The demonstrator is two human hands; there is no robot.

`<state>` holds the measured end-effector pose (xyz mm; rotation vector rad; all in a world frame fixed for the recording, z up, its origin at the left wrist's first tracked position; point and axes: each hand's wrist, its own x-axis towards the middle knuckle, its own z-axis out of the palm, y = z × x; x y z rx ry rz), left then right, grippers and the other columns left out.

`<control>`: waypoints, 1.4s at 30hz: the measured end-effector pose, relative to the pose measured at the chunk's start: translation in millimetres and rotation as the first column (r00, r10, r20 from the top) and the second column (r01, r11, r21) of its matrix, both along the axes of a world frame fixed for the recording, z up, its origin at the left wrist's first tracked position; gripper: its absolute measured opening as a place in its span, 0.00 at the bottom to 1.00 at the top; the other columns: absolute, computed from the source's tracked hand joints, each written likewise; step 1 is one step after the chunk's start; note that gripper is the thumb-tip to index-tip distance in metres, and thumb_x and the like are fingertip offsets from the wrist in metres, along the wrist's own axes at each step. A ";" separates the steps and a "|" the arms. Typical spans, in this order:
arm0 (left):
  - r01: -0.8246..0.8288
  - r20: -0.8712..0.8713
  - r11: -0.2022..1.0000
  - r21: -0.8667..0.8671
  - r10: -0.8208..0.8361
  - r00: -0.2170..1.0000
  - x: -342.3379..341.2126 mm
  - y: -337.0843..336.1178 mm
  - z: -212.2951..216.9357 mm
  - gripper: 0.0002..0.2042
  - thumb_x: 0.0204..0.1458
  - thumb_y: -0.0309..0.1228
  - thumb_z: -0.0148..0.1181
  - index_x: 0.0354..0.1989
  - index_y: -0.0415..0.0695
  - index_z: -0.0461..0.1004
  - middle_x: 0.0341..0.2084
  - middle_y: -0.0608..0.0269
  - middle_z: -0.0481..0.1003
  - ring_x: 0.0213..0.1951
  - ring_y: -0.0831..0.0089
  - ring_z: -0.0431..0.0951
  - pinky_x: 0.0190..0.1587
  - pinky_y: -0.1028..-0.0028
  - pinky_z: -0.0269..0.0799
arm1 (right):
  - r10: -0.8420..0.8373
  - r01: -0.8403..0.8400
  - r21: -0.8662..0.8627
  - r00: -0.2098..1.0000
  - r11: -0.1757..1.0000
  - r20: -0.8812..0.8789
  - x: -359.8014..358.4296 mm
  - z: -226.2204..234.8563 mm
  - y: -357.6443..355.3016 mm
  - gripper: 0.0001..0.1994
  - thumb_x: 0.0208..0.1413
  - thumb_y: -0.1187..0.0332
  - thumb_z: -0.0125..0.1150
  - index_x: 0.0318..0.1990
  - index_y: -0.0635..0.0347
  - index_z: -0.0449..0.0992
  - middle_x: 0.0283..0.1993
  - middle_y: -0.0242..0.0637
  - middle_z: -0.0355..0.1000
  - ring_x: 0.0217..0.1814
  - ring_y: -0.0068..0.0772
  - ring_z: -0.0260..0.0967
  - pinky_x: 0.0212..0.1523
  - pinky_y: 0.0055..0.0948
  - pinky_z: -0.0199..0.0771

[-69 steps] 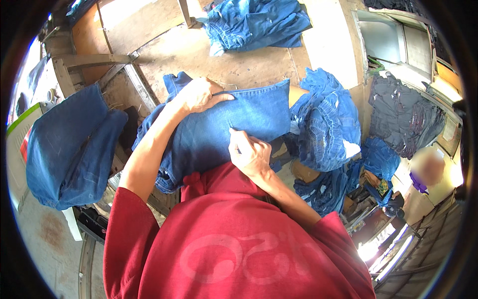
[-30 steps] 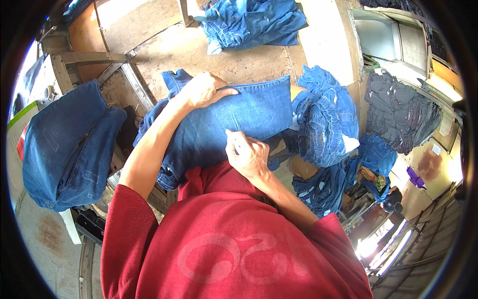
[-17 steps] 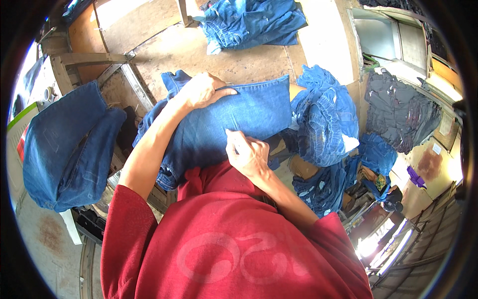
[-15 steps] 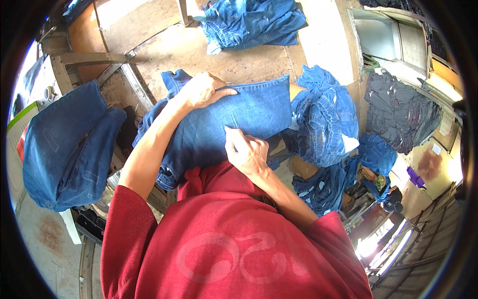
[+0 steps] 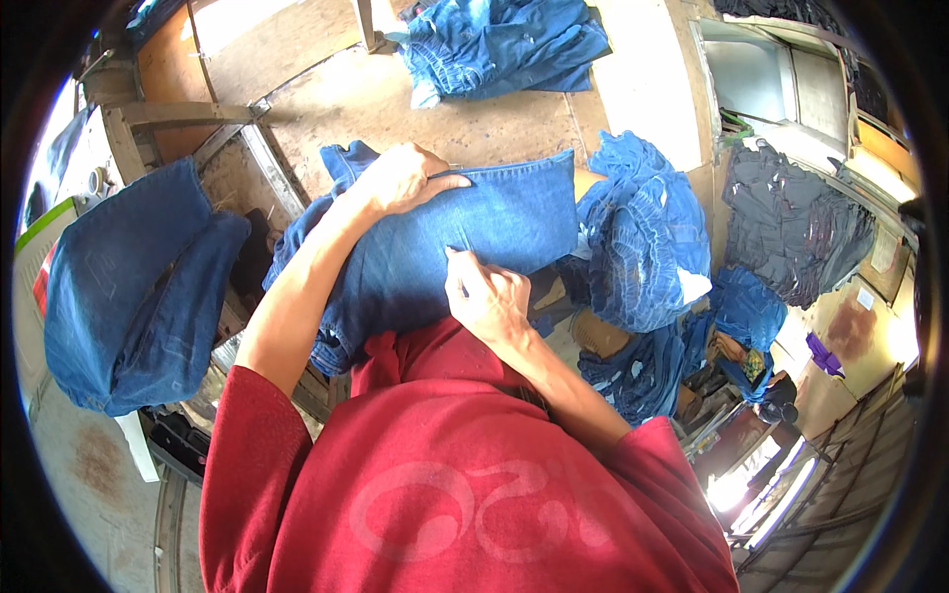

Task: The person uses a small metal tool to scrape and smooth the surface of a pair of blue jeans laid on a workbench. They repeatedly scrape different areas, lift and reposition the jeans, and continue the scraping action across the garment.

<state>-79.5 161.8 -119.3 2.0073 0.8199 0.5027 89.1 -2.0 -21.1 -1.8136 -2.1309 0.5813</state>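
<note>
A pair of blue jeans [image 5: 415,252] lies stretched crosswise in front of me, with a stitched edge at its right end. At its far edge my left hand [image 5: 407,181] grips the denim, thumb pointing right along the top. My right hand [image 5: 491,296] is closed in a pinch over the middle of the cloth, its fingertips at the surface. Something small and dark shows at the fingertips, too small to name. Just beyond them, a short faint pale line marks the denim.
More denim [image 5: 129,296] drapes at the left. To the right hangs a bundle of lighter blue jeans [image 5: 647,232]. Folded blue garments [image 5: 499,49] lie on the wooden table [image 5: 336,99] ahead. A pile of black garments [image 5: 791,217] is at the far right.
My right hand has shifted very slightly on the denim. My left hand and the jeans look the same.
</note>
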 end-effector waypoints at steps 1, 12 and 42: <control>0.000 -0.018 1.000 -0.013 0.000 1.000 -0.4 -0.4 0.2 0.24 0.64 0.48 0.64 0.26 0.37 0.81 0.25 0.46 0.80 0.29 0.45 0.81 0.36 0.57 0.78 | 0.026 -0.026 -0.005 0.999 1.000 0.020 0.7 -0.6 -0.5 0.06 0.58 0.72 0.67 0.43 0.51 0.82 0.21 0.33 0.77 0.18 0.34 0.76 0.22 0.34 0.78; -0.254 -0.133 0.951 0.175 0.278 0.951 -22.0 -10.5 40.9 0.15 0.59 0.42 0.70 0.43 0.42 0.84 0.41 0.50 0.83 0.43 0.52 0.83 0.49 0.59 0.77 | -0.256 0.234 -0.117 0.941 0.965 -0.222 43.6 21.6 1.2 0.15 0.70 0.72 0.59 0.61 0.59 0.74 0.33 0.37 0.84 0.33 0.32 0.85 0.32 0.30 0.80; -0.293 -0.218 -0.017 -0.956 0.710 0.669 -94.8 -233.3 136.4 0.35 0.50 0.26 0.79 0.67 0.36 0.71 0.55 0.56 0.81 0.52 0.65 0.82 0.58 0.65 0.78 | -0.086 -0.200 -0.789 0.949 0.580 -0.304 -21.4 23.7 -3.6 0.29 0.63 0.39 0.64 0.36 0.60 0.89 0.33 0.44 0.85 0.37 0.44 0.85 0.40 0.40 0.81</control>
